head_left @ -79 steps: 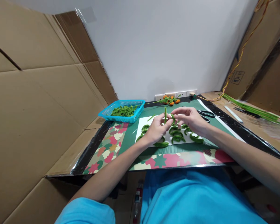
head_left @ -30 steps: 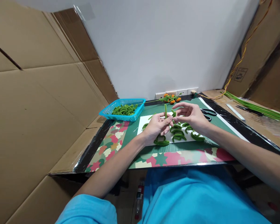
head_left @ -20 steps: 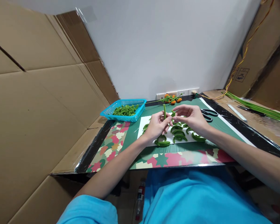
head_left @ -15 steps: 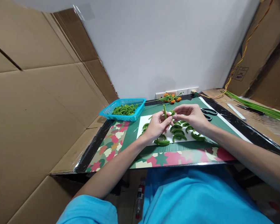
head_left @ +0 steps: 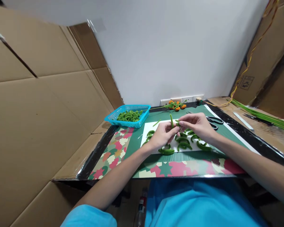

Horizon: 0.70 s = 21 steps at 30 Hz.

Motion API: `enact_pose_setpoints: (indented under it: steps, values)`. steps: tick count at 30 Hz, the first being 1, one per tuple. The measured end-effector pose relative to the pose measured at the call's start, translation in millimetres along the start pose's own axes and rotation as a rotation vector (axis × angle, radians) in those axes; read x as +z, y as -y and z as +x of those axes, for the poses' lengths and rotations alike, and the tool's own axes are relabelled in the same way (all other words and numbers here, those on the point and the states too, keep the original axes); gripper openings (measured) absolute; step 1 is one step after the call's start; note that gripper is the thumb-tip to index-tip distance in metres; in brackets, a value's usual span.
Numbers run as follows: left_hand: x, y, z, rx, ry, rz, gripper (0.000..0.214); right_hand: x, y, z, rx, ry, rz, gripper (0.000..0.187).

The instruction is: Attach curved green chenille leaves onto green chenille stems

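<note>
A green pipe cleaner (head_left: 171,120) stands up out of my left hand (head_left: 163,135), whose thumb and fingers are closed on it. My right hand (head_left: 196,124) meets the left fingertips and pinches a short green end, apparently of the same bent pipe cleaner; the fingers hide the join. Both hands are above a white sheet (head_left: 145,130). Curved green pipe-cleaner pieces (head_left: 184,145) lie on that sheet in small groups, partly covered by my hands. One straight piece (head_left: 156,123) rests near its far edge.
A blue basket (head_left: 140,122) of green pieces stands at the back left. Orange flowers on green stems (head_left: 177,105) lie by the wall sockets. Black-handled scissors (head_left: 215,120) are right of my right hand. Long green pipe cleaners (head_left: 262,114) and a pale strip (head_left: 243,121) lie farther right.
The view has shifted slightly, so everything sits a little lower and to the right. My hands keep hold of the green pipe cleaner, with the fingertips moved only slightly.
</note>
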<state>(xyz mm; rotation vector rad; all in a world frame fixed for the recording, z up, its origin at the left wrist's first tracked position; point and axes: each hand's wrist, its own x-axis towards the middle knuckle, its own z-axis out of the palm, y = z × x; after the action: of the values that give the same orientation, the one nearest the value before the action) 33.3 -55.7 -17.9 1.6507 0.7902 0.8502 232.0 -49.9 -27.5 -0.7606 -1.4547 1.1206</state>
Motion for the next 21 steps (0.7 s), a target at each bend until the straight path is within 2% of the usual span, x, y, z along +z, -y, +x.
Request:
enact_pose_setpoints:
  steps: [3,6,11,14,18,21]
  values:
    - [-3.1,0.2,-2.2,-0.055,0.047,0.041,0.048,0.3,-2.3,1.8,-0.033,0.018,-0.051,0.036]
    - [-5.0,-4.3,-5.0,-0.116,0.122,0.056,0.050,2.2,-1.7,1.0,-0.044,0.103,-0.034,0.035]
    - [-4.4,-15.7,-10.6,-0.180,0.207,-0.145,0.047,2.0,5.1,-3.5,-0.076,0.205,0.002,0.052]
    - [-4.9,-19.1,-12.9,-0.209,0.256,-0.244,0.043,-0.9,9.4,-4.3,-0.100,0.215,-0.057,0.048]
    - [-5.5,-18.1,-12.7,-0.280,0.368,-0.268,0.044,-2.8,10.1,-3.9,-0.144,0.286,-0.179,0.043]
    - [-3.8,-15.3,-10.3,-0.271,0.353,-0.256,0.048,-3.0,5.6,-3.3,-0.247,0.310,-0.284,0.036]
